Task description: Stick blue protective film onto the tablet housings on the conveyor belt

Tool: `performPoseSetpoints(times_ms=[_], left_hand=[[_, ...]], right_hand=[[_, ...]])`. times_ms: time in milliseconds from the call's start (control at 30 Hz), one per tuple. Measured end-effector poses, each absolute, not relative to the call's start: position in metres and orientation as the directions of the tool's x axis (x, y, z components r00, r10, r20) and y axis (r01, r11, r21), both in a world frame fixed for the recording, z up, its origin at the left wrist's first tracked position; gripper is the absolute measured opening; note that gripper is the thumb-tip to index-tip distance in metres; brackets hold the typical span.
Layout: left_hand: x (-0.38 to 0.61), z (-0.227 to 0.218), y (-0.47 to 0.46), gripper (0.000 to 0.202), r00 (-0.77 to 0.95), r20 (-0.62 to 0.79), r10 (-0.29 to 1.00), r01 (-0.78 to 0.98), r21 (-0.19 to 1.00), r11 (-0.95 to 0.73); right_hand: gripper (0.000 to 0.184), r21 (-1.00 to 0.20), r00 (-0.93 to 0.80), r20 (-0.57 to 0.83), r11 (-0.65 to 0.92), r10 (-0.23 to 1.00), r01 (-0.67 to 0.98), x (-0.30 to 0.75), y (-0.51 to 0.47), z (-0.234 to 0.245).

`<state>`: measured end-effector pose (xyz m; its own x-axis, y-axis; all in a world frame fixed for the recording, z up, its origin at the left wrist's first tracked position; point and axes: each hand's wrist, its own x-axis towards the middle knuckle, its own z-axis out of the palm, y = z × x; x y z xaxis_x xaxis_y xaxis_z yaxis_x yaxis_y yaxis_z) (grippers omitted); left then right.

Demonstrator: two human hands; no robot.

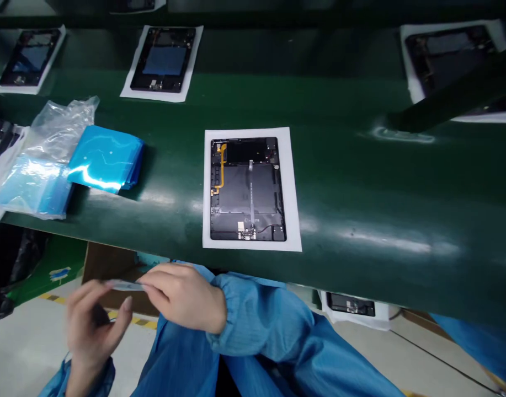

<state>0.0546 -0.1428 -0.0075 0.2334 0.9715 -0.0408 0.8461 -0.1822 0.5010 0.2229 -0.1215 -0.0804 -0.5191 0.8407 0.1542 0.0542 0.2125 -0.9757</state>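
Below the bench's front edge, my right hand (182, 292) pinches one end of a thin, pale film piece (126, 285), seen nearly edge-on. The film's other end meets the fingers of my left hand (93, 325), which is slightly blurred. Its thumb stands apart from the fingers, so the hand is open. In front of me, an opened tablet (236, 190) lies on a white sheet (294, 220), its inside facing up. An orange flex cable (222, 171) and a pale ribbon cable (251, 193) run across it. Neither hand touches the tablet.
A stack of shiny blue film sheets (106, 157) lies on the green bench (360, 187), beside a clear plastic bag (37, 182). More opened tablets (164, 60) rest on white sheets further back. A dark post (455, 94) rises at right. Under the bench is a cardboard box (107, 264).
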Motion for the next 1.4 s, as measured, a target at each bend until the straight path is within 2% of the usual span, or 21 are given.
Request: performPoseSetpoints(times_ms=[133,200,300,367,467,500,600,633,700,767,833,1033,1200,1400], left_hand=[[0.067,0.014,-0.107,0.048,0.402,0.087,0.912,0.792,0.467,-0.394],[0.062,0.022,-0.1,0.04,0.473,0.139,0.87,0.754,0.448,-0.481],[0.057,0.033,-0.093,0.034,0.593,0.183,0.784,0.679,0.41,-0.609],[0.065,0.038,-0.082,0.033,0.67,0.166,0.723,0.639,0.367,-0.676],[0.091,0.036,-0.046,0.021,0.734,0.184,0.653,0.58,0.33,-0.745],[0.101,0.032,-0.03,0.02,0.733,0.229,0.641,0.56,0.333,-0.759],[0.12,0.009,0.019,0.053,0.638,0.42,0.646,0.572,0.303,-0.762],[0.122,-0.002,0.033,0.054,0.623,0.439,0.647,0.575,0.304,-0.76],[0.121,-0.024,0.055,0.037,0.703,0.356,0.616,0.518,0.336,-0.786],[0.119,-0.046,0.069,0.017,0.823,0.221,0.523,0.415,0.393,-0.82],[0.118,-0.064,0.075,0.017,0.891,0.155,0.427,0.323,0.444,-0.836],[0.12,-0.086,0.077,0.025,0.9,0.142,0.413,0.266,0.57,-0.777],[0.12,-0.084,0.076,0.019,0.883,0.202,0.424,0.243,0.575,-0.781],[0.122,-0.082,0.076,0.018,0.881,0.193,0.432,0.248,0.589,-0.769]], right_hand=[[0.035,-0.896,-0.387,0.316,0.406,0.866,0.178,0.261,-0.125,-0.071],[0.032,-0.862,-0.264,0.374,0.438,0.889,0.254,0.279,-0.125,-0.063],[0.028,-0.873,-0.141,0.357,0.383,0.924,0.302,0.309,-0.118,-0.044],[0.018,-0.871,-0.142,0.33,0.359,0.933,0.334,0.331,-0.108,-0.031],[0.01,-0.848,-0.18,0.295,0.344,0.938,0.402,0.366,-0.086,-0.018],[0.009,-0.852,-0.151,0.264,0.304,0.953,0.427,0.377,-0.077,-0.017],[0.008,-0.909,0.08,0.061,0.022,0.995,0.415,0.41,-0.045,-0.029],[0.011,-0.928,0.162,-0.03,-0.088,0.986,0.363,0.42,-0.034,-0.037],[0.02,-0.939,0.264,-0.189,-0.253,0.946,0.234,0.434,-0.016,-0.055],[0.028,-0.93,0.289,-0.277,-0.331,0.916,0.158,0.442,-0.003,-0.073],[0.03,-0.921,0.272,-0.305,-0.355,0.913,0.158,0.444,0.002,-0.085],[0.019,-0.897,0.249,-0.244,-0.315,0.937,0.309,0.445,-0.007,-0.088],[0.014,-0.875,0.263,-0.212,-0.303,0.941,0.378,0.449,-0.017,-0.087],[0.015,-0.846,0.266,-0.17,-0.279,0.949,0.455,0.451,-0.021,-0.085]])
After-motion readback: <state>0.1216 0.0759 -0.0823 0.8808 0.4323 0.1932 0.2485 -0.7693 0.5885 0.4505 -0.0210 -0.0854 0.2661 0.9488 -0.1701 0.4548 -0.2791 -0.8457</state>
